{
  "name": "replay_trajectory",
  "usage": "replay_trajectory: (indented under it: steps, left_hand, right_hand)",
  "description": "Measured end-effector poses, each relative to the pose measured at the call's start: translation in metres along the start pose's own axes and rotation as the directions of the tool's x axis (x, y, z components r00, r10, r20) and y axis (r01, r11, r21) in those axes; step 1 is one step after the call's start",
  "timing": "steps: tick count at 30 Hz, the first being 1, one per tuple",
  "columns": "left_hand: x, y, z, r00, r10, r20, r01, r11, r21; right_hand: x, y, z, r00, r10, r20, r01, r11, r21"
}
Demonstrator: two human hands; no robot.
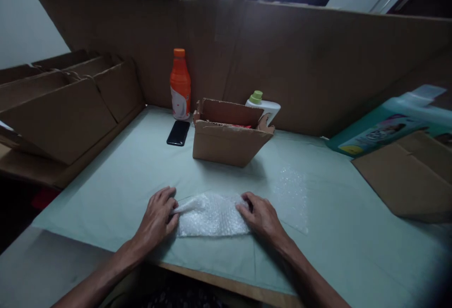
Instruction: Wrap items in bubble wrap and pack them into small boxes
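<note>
A folded piece of bubble wrap [213, 216] lies on the pale green cloth [141, 166] near the front edge of the table. My left hand [158, 214] grips its left end, where the wrap bunches up between thumb and fingers. At the opposite end, my right hand [259, 214] has its thumb and curled fingers closed on the edge of the wrap. Whether anything is inside the wrap, I cannot tell. Flat on the cloth beyond my right hand is another clear sheet of bubble wrap [291, 195].
Behind the wrap stands an open cardboard box [226, 145] with something red inside. A phone [178, 133], an orange bottle [180, 86] and a white bottle with a green cap [263, 104] are nearby. Large cardboard boxes [63, 115] flank the left; a teal jug [381, 122] and cardboard [409, 176] the right.
</note>
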State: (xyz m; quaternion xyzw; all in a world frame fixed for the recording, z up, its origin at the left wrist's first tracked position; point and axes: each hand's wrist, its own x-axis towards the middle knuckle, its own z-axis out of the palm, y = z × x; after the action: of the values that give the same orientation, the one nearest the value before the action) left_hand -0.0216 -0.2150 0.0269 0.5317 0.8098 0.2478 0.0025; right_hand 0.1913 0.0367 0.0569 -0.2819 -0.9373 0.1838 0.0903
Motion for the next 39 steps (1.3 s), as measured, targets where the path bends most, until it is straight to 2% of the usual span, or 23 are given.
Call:
replay_trajectory:
  steps: [2, 5, 9, 11, 14, 17, 19, 21, 23, 25, 27, 29, 30, 31, 32, 33, 35, 36, 37, 39]
  left_hand:
    - [0.007, 0.007, -0.006, 0.999, -0.008, 0.052, 0.007, 1.000, 0.009]
    - [0.026, 0.012, -0.017, 0.996, 0.011, 0.091, -0.018, 0.997, 0.077]
    - [0.053, 0.014, -0.031, 0.996, 0.039, 0.083, -0.058, 0.969, 0.240]
    - [0.064, 0.017, -0.037, 0.990, 0.081, 0.117, -0.110, 0.958, 0.264]
    - [0.082, 0.024, -0.046, 0.943, 0.123, 0.308, -0.203, 0.949, 0.243]
    - [0.099, 0.025, -0.047, 0.864, 0.060, 0.500, -0.215, 0.942, 0.259]
    - [0.105, 0.022, -0.044, 0.831, 0.050, 0.555, -0.228, 0.940, 0.255]
    - [0.106, 0.019, -0.042, 0.813, 0.074, 0.578, -0.253, 0.939, 0.235]
    - [0.103, 0.020, -0.043, 0.810, 0.094, 0.579, -0.269, 0.937, 0.224]
    - [0.101, 0.024, -0.051, 0.825, 0.102, 0.555, -0.267, 0.937, 0.224]
    - [0.100, 0.028, -0.063, 0.863, 0.098, 0.495, -0.245, 0.939, 0.242]
    - [0.099, 0.028, -0.073, 0.938, 0.151, 0.314, -0.242, 0.930, 0.277]
    - [0.097, 0.024, -0.075, 0.960, 0.207, 0.190, -0.257, 0.920, 0.297]
    - [0.092, 0.018, -0.076, 0.957, 0.277, 0.081, -0.288, 0.904, 0.314]
    - [0.086, 0.011, -0.074, 0.936, 0.352, 0.014, -0.337, 0.884, 0.324]
    - [0.077, 0.002, -0.070, 0.909, 0.417, 0.008, -0.398, 0.862, 0.313]
    - [0.056, -0.015, -0.062, 0.869, 0.477, 0.132, -0.495, 0.840, 0.223]
    - [0.046, -0.021, -0.059, 0.860, 0.474, 0.188, -0.504, 0.847, 0.168]
    - [0.038, -0.024, -0.058, 0.865, 0.455, 0.212, -0.486, 0.865, 0.128]
    - [0.030, -0.021, -0.059, 0.901, 0.402, 0.162, -0.420, 0.902, 0.102]
  right_hand:
    - [-0.009, -0.002, -0.005, 0.997, 0.051, 0.058, -0.055, 0.996, 0.077]
    - [-0.026, 0.001, -0.012, 0.994, 0.106, 0.012, -0.107, 0.989, 0.103]
    - [-0.039, 0.013, -0.017, 0.977, 0.065, -0.202, -0.091, 0.988, -0.121]
    - [-0.036, 0.016, -0.019, 0.971, -0.006, -0.240, -0.040, 0.981, -0.188]
    - [-0.018, 0.014, -0.017, 0.988, -0.092, -0.123, 0.068, 0.980, -0.188]
    - [0.001, 0.009, -0.013, 0.991, -0.116, 0.064, 0.127, 0.971, -0.201]
    - [0.006, 0.006, -0.008, 0.979, -0.157, 0.129, 0.179, 0.965, -0.190]
    - [0.003, 0.002, -0.005, 0.970, -0.208, 0.130, 0.226, 0.964, -0.143]
    - [-0.002, -0.004, -0.005, 0.965, -0.230, 0.124, 0.241, 0.967, -0.082]
    - [-0.005, -0.012, -0.011, 0.967, -0.242, 0.082, 0.246, 0.969, -0.036]
    - [-0.005, -0.019, -0.023, 0.955, -0.290, -0.069, 0.287, 0.957, -0.044]
    - [-0.003, -0.023, -0.038, 0.887, -0.370, -0.278, 0.346, 0.929, -0.131]
    - [-0.003, -0.024, -0.044, 0.840, -0.417, -0.346, 0.371, 0.908, -0.193]
    - [-0.004, -0.022, -0.048, 0.805, -0.467, -0.365, 0.398, 0.882, -0.252]
    - [-0.006, -0.019, -0.050, 0.788, -0.515, -0.338, 0.430, 0.853, -0.297]
    - [-0.010, -0.013, -0.049, 0.785, -0.552, -0.279, 0.467, 0.825, -0.320]
    - [-0.019, 0.003, -0.044, 0.808, -0.572, -0.141, 0.515, 0.802, -0.304]
    - [-0.023, 0.012, -0.041, 0.824, -0.558, -0.098, 0.514, 0.809, -0.286]
    - [-0.026, 0.018, -0.039, 0.842, -0.532, -0.090, 0.492, 0.825, -0.277]
    - [-0.025, 0.024, -0.036, 0.875, -0.461, -0.147, 0.410, 0.867, -0.283]
